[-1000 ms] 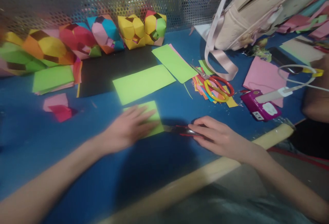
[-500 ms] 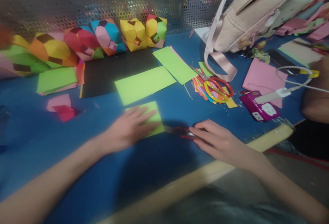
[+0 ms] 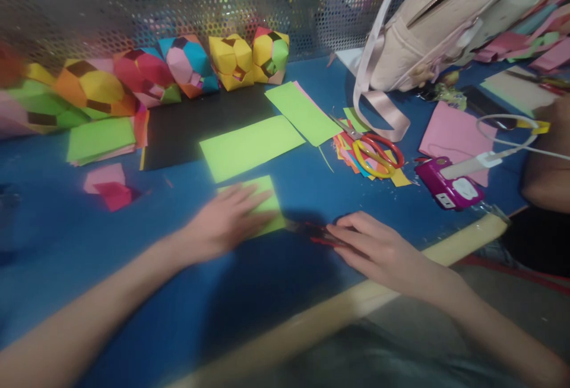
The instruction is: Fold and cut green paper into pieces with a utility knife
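My left hand (image 3: 231,218) lies flat, fingers spread, on a green paper piece (image 3: 269,198) on the blue table (image 3: 173,311). To its right, my right hand (image 3: 374,242) has its fingers wrapped round dark, red-edged scissors (image 3: 323,234). Their blurred tip reaches the paper's right edge. Behind the paper lies a longer green strip (image 3: 252,145), and another green strip (image 3: 305,112) rests farther back, with pink paper under it.
Folded paper balls (image 3: 231,61) line the back by a perforated metal panel. Red-and-yellow scissors (image 3: 374,153) lie on paper scraps. A purple device (image 3: 452,186), pink paper (image 3: 449,132) and a pale bag (image 3: 418,37) are at right. Another person's arm (image 3: 547,162) shows at the right edge.
The scissors in my right hand have tilted slightly, and their red edge sits a little lower. My left hand stays on the green paper.
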The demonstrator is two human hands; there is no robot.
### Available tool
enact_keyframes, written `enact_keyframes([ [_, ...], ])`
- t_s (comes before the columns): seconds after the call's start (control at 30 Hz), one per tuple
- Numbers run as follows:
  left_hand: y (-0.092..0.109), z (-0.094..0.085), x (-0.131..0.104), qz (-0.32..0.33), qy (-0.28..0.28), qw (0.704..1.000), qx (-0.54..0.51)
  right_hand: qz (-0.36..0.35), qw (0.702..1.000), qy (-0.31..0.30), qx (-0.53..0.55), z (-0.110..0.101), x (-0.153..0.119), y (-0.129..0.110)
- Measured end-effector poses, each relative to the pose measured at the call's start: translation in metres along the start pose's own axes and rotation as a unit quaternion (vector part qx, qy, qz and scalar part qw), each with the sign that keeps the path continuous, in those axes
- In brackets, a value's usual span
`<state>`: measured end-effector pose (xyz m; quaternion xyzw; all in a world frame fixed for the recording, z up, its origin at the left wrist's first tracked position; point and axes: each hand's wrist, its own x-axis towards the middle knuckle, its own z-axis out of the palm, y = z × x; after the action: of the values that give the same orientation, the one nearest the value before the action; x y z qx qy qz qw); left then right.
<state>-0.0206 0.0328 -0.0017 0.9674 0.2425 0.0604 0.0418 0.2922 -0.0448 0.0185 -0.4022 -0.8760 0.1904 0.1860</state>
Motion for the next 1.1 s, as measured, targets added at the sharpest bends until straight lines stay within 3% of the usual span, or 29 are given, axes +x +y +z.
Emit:
enact_keyframes([
  [0.3,0.001,-0.001,0.003,-0.037,-0.006,0.999,-0.028,0.000,1.000,0.000,-0.006,0.001,-0.002,-0.005],
  [0.53,0.002,-0.001,0.004,-0.017,0.007,1.000,-0.011,-0.004,1.000,-0.003,-0.004,0.004,-0.002,-0.008],
  [0.73,0.002,0.001,0.004,-0.043,0.006,0.999,-0.026,-0.008,1.000,-0.004,-0.003,0.006,-0.001,-0.013],
  [1.1,-0.001,0.005,0.000,-0.006,0.019,1.000,0.000,0.006,1.000,0.000,0.004,0.008,-0.002,-0.019],
])
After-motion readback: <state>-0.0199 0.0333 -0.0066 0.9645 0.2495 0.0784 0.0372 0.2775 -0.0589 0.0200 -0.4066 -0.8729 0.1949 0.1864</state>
